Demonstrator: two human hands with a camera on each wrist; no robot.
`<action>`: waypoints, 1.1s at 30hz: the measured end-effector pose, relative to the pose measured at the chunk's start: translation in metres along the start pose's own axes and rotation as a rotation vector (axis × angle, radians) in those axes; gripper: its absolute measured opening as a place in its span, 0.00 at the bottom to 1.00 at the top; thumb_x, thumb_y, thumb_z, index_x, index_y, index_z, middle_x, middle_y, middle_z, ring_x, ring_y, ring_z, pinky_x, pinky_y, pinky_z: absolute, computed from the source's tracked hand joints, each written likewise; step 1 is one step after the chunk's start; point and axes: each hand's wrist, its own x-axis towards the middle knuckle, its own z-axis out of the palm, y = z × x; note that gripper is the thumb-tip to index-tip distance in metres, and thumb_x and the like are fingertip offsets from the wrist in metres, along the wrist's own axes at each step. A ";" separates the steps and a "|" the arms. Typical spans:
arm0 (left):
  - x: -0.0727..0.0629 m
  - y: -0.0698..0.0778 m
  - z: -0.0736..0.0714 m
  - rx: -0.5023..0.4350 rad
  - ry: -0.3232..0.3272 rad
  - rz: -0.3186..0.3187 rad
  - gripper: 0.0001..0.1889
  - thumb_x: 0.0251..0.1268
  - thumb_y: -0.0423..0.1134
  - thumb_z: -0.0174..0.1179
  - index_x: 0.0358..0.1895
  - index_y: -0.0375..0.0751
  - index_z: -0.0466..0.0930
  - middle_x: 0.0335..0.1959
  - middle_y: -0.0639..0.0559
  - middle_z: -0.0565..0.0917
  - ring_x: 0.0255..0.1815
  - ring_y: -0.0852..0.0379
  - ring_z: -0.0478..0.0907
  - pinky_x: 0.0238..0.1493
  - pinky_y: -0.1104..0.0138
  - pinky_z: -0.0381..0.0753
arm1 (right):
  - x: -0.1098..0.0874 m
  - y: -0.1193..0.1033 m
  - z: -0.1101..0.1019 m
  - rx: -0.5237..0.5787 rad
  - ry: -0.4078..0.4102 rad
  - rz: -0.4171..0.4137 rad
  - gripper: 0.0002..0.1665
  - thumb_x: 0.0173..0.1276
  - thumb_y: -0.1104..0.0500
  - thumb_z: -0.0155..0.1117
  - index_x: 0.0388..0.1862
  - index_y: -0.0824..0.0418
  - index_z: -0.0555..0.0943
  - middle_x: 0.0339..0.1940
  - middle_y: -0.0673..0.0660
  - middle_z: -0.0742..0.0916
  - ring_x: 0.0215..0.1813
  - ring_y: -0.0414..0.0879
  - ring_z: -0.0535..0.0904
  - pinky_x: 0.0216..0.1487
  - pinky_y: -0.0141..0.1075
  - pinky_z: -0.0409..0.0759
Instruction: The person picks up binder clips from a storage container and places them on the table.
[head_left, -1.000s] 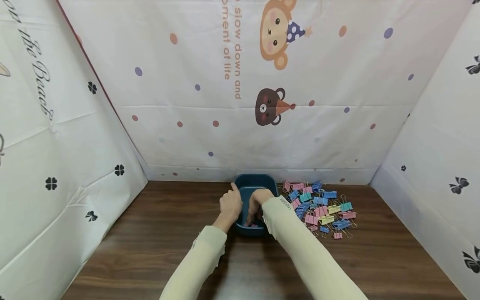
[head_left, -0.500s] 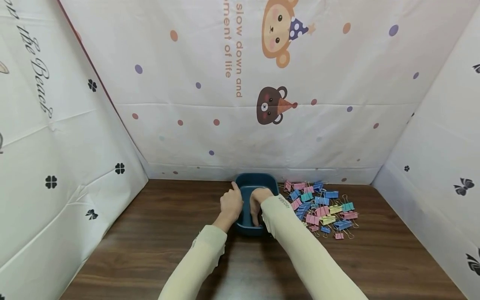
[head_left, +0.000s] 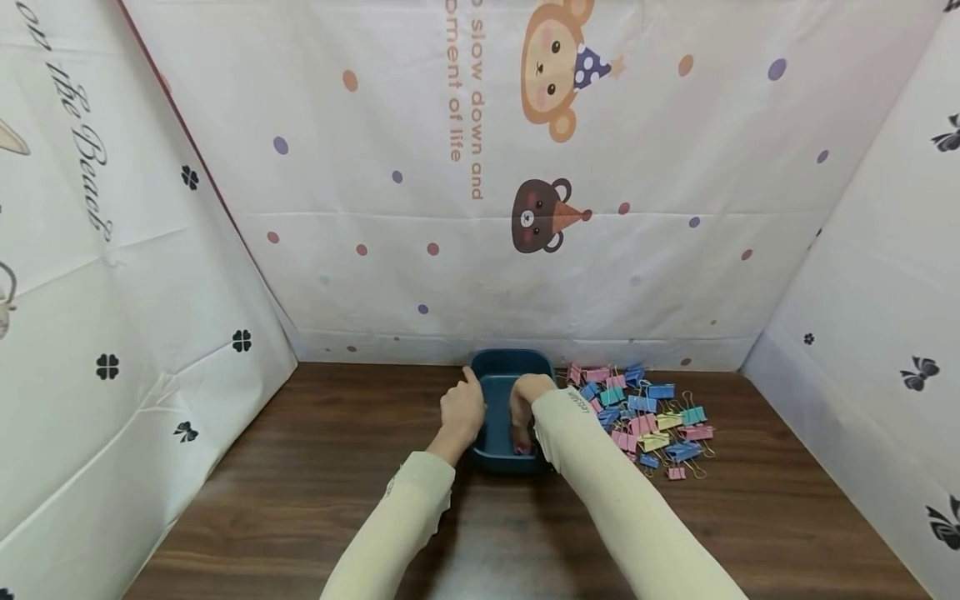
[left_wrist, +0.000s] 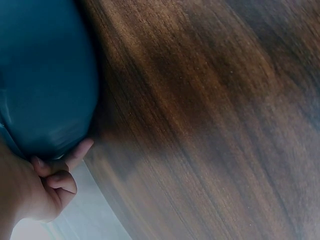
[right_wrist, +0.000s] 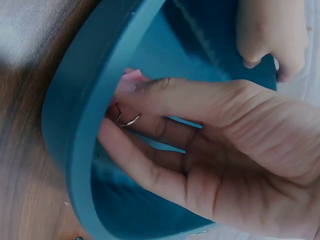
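Note:
A dark blue plastic bin (head_left: 493, 392) stands on the wooden table near the back. My left hand (head_left: 461, 410) grips its left rim; in the left wrist view that hand's fingers (left_wrist: 79, 152) lie against the outside of the bin (left_wrist: 50, 80). Down inside, near the front end, my right hand (head_left: 527, 407) pinches a small pink binder clip (right_wrist: 132, 77) between thumb and fingers. The clip's bent wire handle (right_wrist: 131, 120) shows between the fingers in the right wrist view, and the rest of it is hidden. Fingers cover part of the bin's floor.
Right of the bin lies a loose spread of several binder clips (head_left: 642, 423) in pink, blue, yellow and teal. A white printed cloth (head_left: 360, 292) hangs directly behind the table, with more cloth on both sides.
My right hand has shifted slightly right inside the bin, and a pink clip now shows at its fingertips. The left hand keeps its place on the rim.

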 end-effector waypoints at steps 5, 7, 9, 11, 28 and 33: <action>-0.002 0.005 0.002 -0.002 -0.007 -0.002 0.43 0.68 0.48 0.68 0.78 0.29 0.58 0.37 0.40 0.88 0.23 0.51 0.83 0.25 0.61 0.84 | 0.003 0.009 0.003 -0.026 0.105 0.004 0.12 0.50 0.47 0.85 0.32 0.45 0.91 0.44 0.45 0.89 0.47 0.40 0.80 0.48 0.39 0.85; -0.002 0.006 0.003 -0.004 -0.011 0.004 0.43 0.68 0.48 0.67 0.78 0.29 0.58 0.37 0.40 0.88 0.23 0.50 0.83 0.26 0.61 0.84 | -0.016 0.012 0.002 -0.004 0.124 -0.051 0.05 0.56 0.52 0.81 0.31 0.49 0.92 0.39 0.47 0.91 0.45 0.41 0.85 0.49 0.39 0.86; -0.002 0.007 0.004 -0.001 -0.012 0.009 0.43 0.69 0.48 0.67 0.78 0.29 0.58 0.38 0.40 0.88 0.23 0.51 0.83 0.26 0.61 0.84 | -0.042 0.015 -0.002 0.033 0.136 -0.109 0.01 0.61 0.57 0.76 0.30 0.52 0.92 0.35 0.50 0.92 0.41 0.41 0.88 0.48 0.37 0.86; -0.002 0.008 0.006 0.010 -0.018 0.006 0.43 0.69 0.49 0.66 0.78 0.30 0.57 0.37 0.41 0.87 0.22 0.52 0.81 0.25 0.62 0.83 | -0.058 0.021 -0.005 0.066 0.165 -0.146 0.04 0.63 0.61 0.74 0.31 0.53 0.92 0.33 0.51 0.92 0.38 0.41 0.89 0.45 0.36 0.87; 0.001 0.000 0.003 0.018 0.006 -0.007 0.44 0.68 0.49 0.68 0.78 0.30 0.57 0.34 0.41 0.87 0.19 0.52 0.79 0.23 0.63 0.82 | -0.153 0.144 0.006 0.258 0.313 -0.138 0.12 0.59 0.75 0.65 0.41 0.67 0.86 0.39 0.61 0.89 0.33 0.43 0.83 0.40 0.31 0.86; 0.003 -0.002 0.006 0.013 0.006 -0.011 0.44 0.69 0.49 0.67 0.79 0.30 0.57 0.35 0.41 0.87 0.19 0.52 0.79 0.24 0.62 0.82 | -0.153 0.192 0.038 0.287 0.394 -0.083 0.14 0.56 0.76 0.62 0.38 0.65 0.87 0.37 0.59 0.89 0.29 0.39 0.79 0.33 0.28 0.82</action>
